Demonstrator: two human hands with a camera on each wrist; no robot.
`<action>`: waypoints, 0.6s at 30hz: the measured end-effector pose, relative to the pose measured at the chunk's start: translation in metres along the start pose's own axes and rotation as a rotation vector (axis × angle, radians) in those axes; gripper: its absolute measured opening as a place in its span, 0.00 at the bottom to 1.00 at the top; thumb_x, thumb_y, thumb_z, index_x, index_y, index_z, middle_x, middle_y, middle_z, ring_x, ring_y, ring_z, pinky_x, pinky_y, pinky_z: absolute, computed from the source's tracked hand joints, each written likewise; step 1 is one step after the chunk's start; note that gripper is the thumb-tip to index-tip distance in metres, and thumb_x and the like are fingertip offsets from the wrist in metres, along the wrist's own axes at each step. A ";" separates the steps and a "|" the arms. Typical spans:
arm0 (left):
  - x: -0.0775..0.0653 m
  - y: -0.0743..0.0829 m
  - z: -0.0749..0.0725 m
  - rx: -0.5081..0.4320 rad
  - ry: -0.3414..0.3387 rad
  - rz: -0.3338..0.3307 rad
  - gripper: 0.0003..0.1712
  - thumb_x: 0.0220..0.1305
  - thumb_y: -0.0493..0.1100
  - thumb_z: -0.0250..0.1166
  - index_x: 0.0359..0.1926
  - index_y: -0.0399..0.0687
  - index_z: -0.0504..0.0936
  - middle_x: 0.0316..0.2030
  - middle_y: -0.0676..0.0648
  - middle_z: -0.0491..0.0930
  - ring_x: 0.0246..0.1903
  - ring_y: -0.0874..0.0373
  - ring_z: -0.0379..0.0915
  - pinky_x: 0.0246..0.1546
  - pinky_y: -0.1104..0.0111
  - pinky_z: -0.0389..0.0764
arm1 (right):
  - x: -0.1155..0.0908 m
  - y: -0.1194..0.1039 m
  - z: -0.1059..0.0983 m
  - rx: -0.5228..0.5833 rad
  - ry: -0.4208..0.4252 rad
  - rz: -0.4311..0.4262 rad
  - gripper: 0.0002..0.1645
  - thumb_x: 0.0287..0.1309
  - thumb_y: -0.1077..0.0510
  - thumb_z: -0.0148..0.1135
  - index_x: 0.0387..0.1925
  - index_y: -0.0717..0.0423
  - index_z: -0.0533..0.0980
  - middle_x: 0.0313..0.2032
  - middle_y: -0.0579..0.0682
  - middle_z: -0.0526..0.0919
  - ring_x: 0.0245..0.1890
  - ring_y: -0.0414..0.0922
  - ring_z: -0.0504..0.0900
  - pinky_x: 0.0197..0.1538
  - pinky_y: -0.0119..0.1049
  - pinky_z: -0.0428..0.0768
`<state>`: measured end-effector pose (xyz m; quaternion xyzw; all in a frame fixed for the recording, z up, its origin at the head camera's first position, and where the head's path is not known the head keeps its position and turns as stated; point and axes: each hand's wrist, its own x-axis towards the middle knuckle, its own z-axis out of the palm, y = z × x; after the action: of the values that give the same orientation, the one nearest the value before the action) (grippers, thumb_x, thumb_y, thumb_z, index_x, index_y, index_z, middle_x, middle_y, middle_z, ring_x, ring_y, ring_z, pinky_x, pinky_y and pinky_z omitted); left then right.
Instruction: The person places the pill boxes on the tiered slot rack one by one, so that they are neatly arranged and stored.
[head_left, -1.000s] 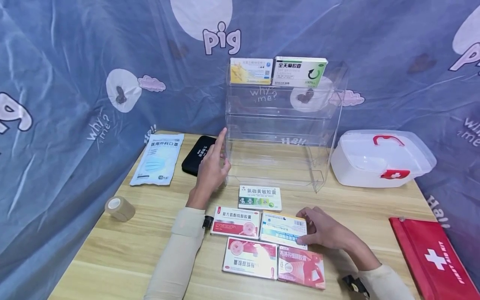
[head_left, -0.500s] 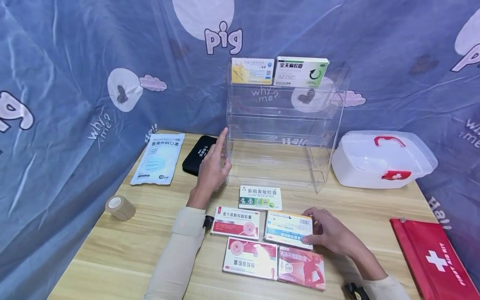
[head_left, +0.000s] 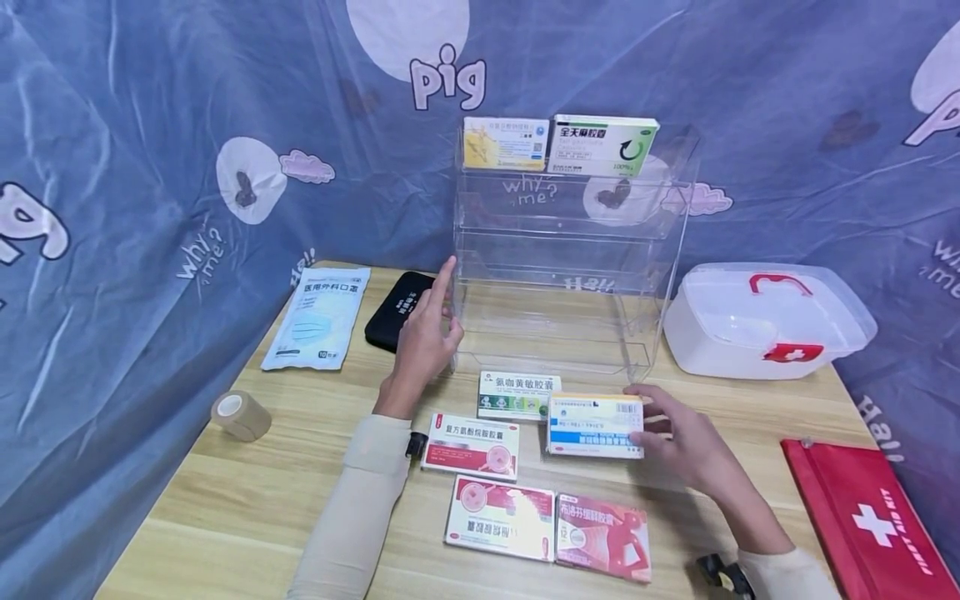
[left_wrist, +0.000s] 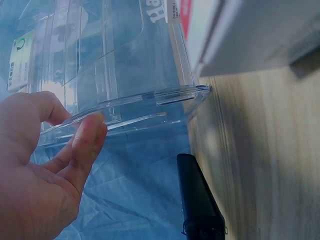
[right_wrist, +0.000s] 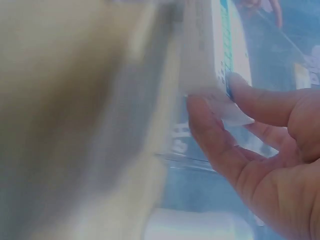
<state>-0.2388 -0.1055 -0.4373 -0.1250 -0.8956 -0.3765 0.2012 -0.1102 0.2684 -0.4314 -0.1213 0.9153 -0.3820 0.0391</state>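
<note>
My right hand [head_left: 686,442] pinches a white medicine box [head_left: 596,425] with blue and yellow bands by its right end, thumb on one face. The box is raised off the table and overlaps the corner of a green-and-white medicine box [head_left: 510,396]. In the right wrist view the held box [right_wrist: 205,55] looks blurred. My left hand [head_left: 425,337] is at the left side of a clear acrylic display rack [head_left: 555,250]. In the left wrist view, thumb and fingers lie about the edge of its side panel [left_wrist: 135,102]. Two medicine boxes stand on the rack's top tier.
Two red-and-white boxes [head_left: 471,446] and a pink box [head_left: 603,537] lie in front. A mask packet [head_left: 315,321], a black case [head_left: 390,312] and a tan bandage roll [head_left: 242,417] are left. A white first-aid bin [head_left: 720,333] and red pouch [head_left: 866,508] are right.
My right hand has drawn the blue-and-white medicine box rightward out of the group, then lifted it up and toward the rack. My left hand stays at the rack's side.
</note>
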 end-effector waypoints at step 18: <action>0.000 -0.001 0.000 -0.003 0.000 0.014 0.58 0.66 0.28 0.66 0.87 0.68 0.50 0.58 0.39 0.82 0.47 0.46 0.85 0.38 0.52 0.86 | 0.130 -0.079 -0.084 -0.079 0.531 -0.052 0.42 0.63 0.72 0.70 0.76 0.47 0.72 0.63 0.67 0.84 0.58 0.67 0.88 0.46 0.16 0.82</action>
<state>-0.2391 -0.1067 -0.4380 -0.1315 -0.8941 -0.3766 0.2037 -0.2345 0.2400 -0.3138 -0.0418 0.9043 -0.3655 -0.2167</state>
